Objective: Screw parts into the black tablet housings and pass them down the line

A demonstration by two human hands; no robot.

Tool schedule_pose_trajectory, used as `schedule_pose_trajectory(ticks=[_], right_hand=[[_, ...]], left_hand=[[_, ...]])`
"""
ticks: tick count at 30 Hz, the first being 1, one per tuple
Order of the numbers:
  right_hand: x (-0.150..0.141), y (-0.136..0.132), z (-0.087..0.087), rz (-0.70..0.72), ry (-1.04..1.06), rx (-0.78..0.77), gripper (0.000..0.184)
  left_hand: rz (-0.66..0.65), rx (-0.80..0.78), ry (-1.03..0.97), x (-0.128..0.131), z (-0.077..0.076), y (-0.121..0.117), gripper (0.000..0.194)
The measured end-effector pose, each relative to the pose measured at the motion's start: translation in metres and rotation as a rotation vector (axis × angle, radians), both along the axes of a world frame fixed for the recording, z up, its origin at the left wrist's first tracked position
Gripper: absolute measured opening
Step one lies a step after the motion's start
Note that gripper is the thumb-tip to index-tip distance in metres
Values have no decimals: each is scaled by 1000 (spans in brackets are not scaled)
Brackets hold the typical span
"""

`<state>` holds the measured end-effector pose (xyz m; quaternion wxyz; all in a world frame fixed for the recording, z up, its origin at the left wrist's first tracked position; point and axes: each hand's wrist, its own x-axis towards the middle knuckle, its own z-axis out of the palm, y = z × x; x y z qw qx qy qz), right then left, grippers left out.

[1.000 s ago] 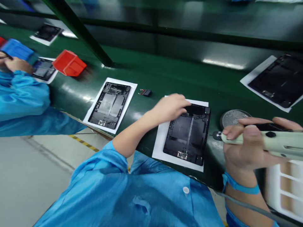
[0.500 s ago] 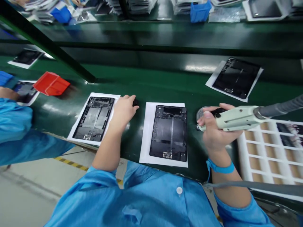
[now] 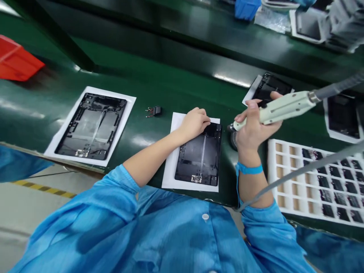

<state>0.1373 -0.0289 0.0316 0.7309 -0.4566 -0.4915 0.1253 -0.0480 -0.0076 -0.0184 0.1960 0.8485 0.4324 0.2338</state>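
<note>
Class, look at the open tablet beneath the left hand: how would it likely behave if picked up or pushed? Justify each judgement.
The tablet is probably stiff: its outline stays straight. It should slide rather than roll or tip, since it is thin and lies flat. Its exposed board may be fragile.

We see a smooth, glossy green surface [image 3: 142, 129] across the frame, matt white paper [image 3: 168, 171] under the dark, satin shell [image 3: 192, 161] at centre, smooth plastic-looking driver [image 3: 287, 109] at right, shiny red plastic bin [image 3: 18, 62] upper left, creased blue cloth jacket [image 3: 176, 235] below
</note>
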Motion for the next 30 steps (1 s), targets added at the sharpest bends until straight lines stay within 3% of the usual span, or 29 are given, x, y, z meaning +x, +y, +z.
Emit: schedule_pose_trajectory(ticks=[4,8,20,30], right_hand=[[-3,27,-23,-37,-21,31,60],[-2,28,-35,-9,-27,44,56],[-11,21,-31,28,-57,36,50],[-24,23,-40,27,46,-46,60]], left_hand=[[3,-26,-27,-2,3,-2,29],[-4,-39,-43,2,4,-3,30],[-10,-26,-30,4,5,-3,29],[-28,-24,2,0,5,-1,29]])
